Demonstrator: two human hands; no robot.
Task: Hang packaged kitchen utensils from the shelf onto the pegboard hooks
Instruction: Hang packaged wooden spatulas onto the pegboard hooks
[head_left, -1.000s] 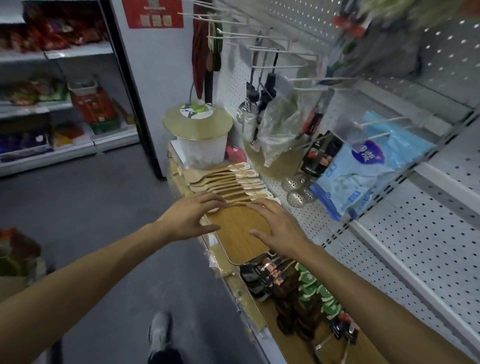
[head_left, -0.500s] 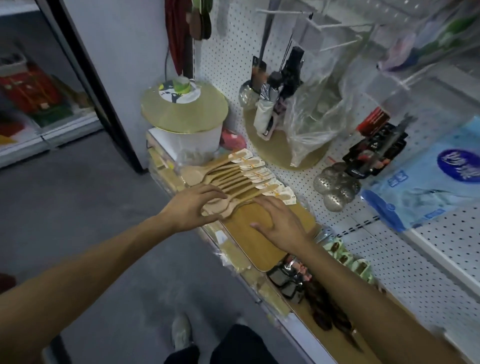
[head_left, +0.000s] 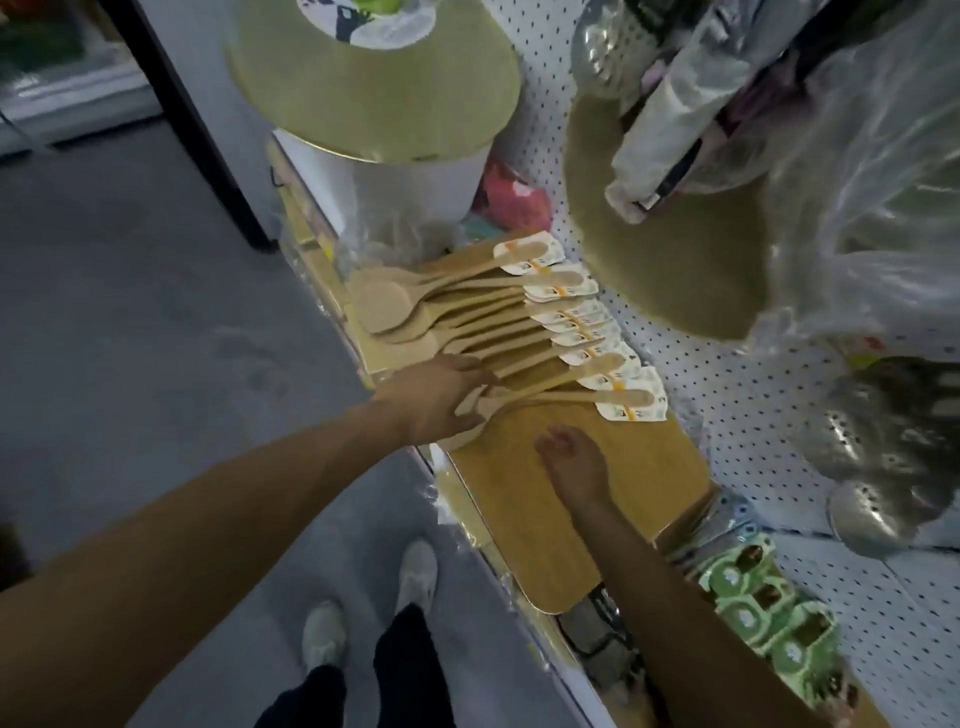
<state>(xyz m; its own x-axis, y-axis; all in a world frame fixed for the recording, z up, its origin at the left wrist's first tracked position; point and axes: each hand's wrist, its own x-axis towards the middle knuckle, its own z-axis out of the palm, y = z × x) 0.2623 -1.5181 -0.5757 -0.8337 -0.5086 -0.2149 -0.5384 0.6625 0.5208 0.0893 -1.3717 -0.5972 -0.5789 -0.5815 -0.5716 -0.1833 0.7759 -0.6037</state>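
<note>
Camera has tipped down and closer since half a second ago — the view is now nearly straight down on the shelf (head_left: 524, 629), shoes and floor in frame. The wooden spoons (head_left: 493, 317) lie fanned in a row on the shelf, bowls toward the aisle, carded handle ends toward the pegboard (head_left: 737, 431); none is on a hook.

Left hand (head_left: 436, 400) is at the near end of the fan as before, fingers extended and spread, resting across the bowls of the nearest spoons — touching, not curled round any.

Right hand (head_left: 574, 462) has pulled back: earlier it lay flat by the carded ends, now it sits over the middle of the wooden board (head_left: 561, 519), apart from the spoons, fingers loosely curled, holding nothing (cannot tell whether it touches the board).

Above the shelf: a round gold lid (head_left: 374, 88) on a white container, and bagged utensils (head_left: 831, 171) hanging against the pegboard. Green-carded packs (head_left: 753, 613) lie further along the shelf.
</note>
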